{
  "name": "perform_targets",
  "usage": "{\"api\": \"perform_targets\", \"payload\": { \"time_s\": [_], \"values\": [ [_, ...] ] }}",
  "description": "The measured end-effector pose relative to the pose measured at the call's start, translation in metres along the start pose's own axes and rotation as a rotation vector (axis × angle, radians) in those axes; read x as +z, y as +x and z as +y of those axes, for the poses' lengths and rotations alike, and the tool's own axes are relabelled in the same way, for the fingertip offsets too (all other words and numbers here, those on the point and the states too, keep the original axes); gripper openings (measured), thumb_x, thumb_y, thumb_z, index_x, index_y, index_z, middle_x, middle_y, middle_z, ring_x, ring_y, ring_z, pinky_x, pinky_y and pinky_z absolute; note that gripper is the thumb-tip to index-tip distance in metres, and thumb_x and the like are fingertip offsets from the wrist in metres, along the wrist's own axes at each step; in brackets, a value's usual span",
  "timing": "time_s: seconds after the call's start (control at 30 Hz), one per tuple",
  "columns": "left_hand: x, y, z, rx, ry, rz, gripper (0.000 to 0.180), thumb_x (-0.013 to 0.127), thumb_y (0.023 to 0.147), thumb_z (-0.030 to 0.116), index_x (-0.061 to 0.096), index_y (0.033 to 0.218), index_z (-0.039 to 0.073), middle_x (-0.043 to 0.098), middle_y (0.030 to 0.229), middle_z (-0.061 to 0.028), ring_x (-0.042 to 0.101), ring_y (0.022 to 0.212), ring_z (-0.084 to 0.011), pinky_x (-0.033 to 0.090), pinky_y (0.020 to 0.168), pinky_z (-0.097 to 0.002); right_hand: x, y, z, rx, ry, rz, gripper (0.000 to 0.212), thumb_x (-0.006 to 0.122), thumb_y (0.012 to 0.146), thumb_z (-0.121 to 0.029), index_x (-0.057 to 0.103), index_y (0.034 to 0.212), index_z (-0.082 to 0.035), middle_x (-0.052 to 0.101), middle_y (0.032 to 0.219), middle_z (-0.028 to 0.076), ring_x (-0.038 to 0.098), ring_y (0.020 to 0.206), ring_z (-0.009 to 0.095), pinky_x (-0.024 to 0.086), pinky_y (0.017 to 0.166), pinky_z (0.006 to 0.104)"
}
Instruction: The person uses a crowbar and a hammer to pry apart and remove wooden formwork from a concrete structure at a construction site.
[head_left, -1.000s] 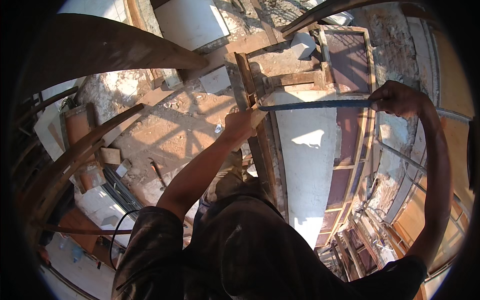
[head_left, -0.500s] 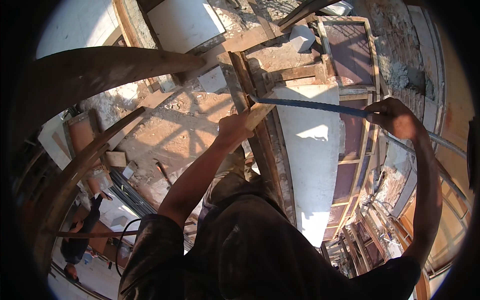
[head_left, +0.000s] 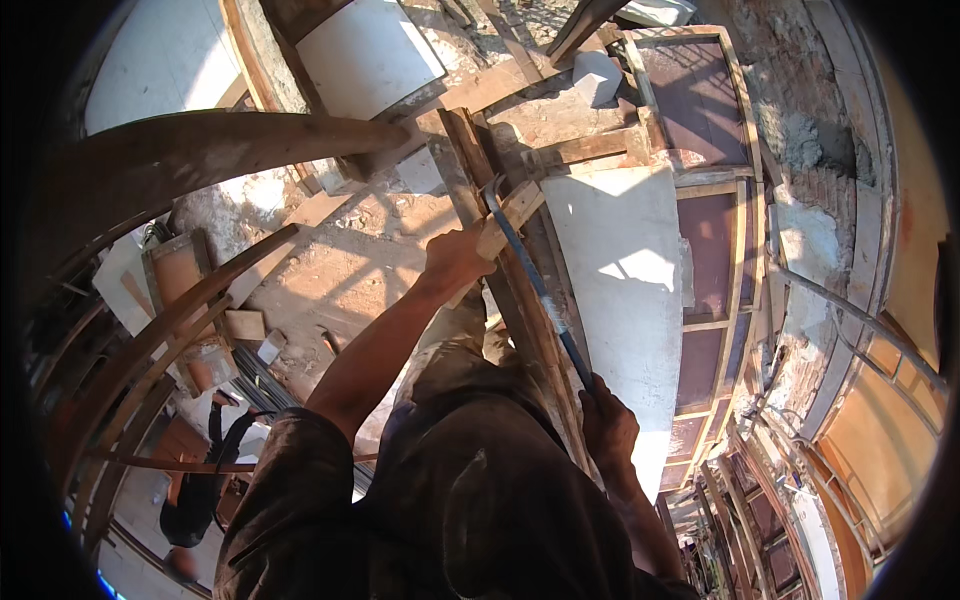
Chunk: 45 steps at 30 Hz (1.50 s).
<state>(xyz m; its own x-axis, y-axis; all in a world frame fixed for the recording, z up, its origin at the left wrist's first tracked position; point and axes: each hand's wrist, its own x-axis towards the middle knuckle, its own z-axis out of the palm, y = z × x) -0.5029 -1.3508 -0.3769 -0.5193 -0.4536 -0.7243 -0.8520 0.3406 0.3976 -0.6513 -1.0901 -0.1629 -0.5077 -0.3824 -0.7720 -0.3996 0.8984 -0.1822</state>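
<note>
My left hand point(head_left: 456, 260) is closed around a short, pale piece of wood point(head_left: 520, 208), which lies slantwise across a long wooden beam point(head_left: 450, 165). Closed on the lower end of a blue crowbar point(head_left: 540, 285) is my right hand point(head_left: 609, 428), low beside the white panel. The bar runs from there up along the beam, crossing over the wood piece. Its curved end rests at the beam's far part, just beyond the wood; whether the tip is wedged in a gap cannot be made out.
To the right lies a white panel point(head_left: 615, 300), beside brown panels in a wooden frame point(head_left: 705, 250). A dark curved timber point(head_left: 230, 145) reaches in from the left. Metal bars point(head_left: 860, 325) stand far right. Another person point(head_left: 190, 505) is at the lower left.
My right hand has swung down and inward from the far right, bringing the crowbar from lying crosswise to running along the beam. My left hand keeps its hold on the wood.
</note>
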Motion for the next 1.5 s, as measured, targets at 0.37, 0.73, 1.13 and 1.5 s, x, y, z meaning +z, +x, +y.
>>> {"api": "perform_targets", "payload": {
  "time_s": [0.37, 0.73, 1.13, 1.5],
  "values": [
    [-0.012, 0.023, -0.009, 0.024, 0.080, -0.114, 0.062, 0.081, 0.057, 0.039, 0.070, 0.108, 0.006, 0.072, 0.097, -0.0167, 0.070, 0.093, -0.0346, 0.054, 0.084, -0.0430, -0.127, 0.049, -0.001, -0.259, -0.065, -0.037, 0.031, 0.071, 0.089, -0.021, 0.071, 0.119, -0.012, 0.068, 0.077, 0.019, 0.069, 0.068, 0.033, 0.051, 0.063, 0.0403],
    [-0.018, 0.027, -0.013, 0.084, 0.022, -0.040, 0.054, 0.083, 0.052, 0.034, 0.072, 0.095, 0.003, 0.071, 0.090, -0.0181, 0.069, 0.090, -0.0345, 0.053, 0.082, -0.0434, -0.233, 0.150, -0.084, -0.321, -0.502, -0.239, 0.028, 0.071, 0.089, -0.017, 0.072, 0.115, -0.005, 0.073, 0.087, 0.017, 0.068, 0.077, 0.018, 0.052, 0.077, 0.0339],
    [-0.017, 0.035, -0.013, 0.103, 0.061, -0.093, 0.047, 0.084, 0.055, 0.031, 0.075, 0.090, 0.001, 0.071, 0.092, -0.0188, 0.069, 0.093, -0.0343, 0.052, 0.079, -0.0423, -0.259, 0.178, -0.134, -0.386, -0.416, -0.265, 0.026, 0.072, 0.085, -0.011, 0.073, 0.110, -0.004, 0.074, 0.101, 0.017, 0.070, 0.092, 0.023, 0.053, 0.085, 0.0355],
    [-0.006, 0.025, -0.025, 0.101, 0.021, 0.027, 0.050, 0.085, 0.056, 0.033, 0.074, 0.092, 0.001, 0.071, 0.091, -0.0181, 0.069, 0.086, -0.0356, 0.054, 0.079, -0.0428, -0.225, 0.179, -0.055, -0.276, -0.416, -0.088, 0.030, 0.073, 0.083, -0.019, 0.073, 0.111, -0.008, 0.074, 0.086, 0.012, 0.073, 0.081, 0.021, 0.054, 0.073, 0.0326]
  ]
}}
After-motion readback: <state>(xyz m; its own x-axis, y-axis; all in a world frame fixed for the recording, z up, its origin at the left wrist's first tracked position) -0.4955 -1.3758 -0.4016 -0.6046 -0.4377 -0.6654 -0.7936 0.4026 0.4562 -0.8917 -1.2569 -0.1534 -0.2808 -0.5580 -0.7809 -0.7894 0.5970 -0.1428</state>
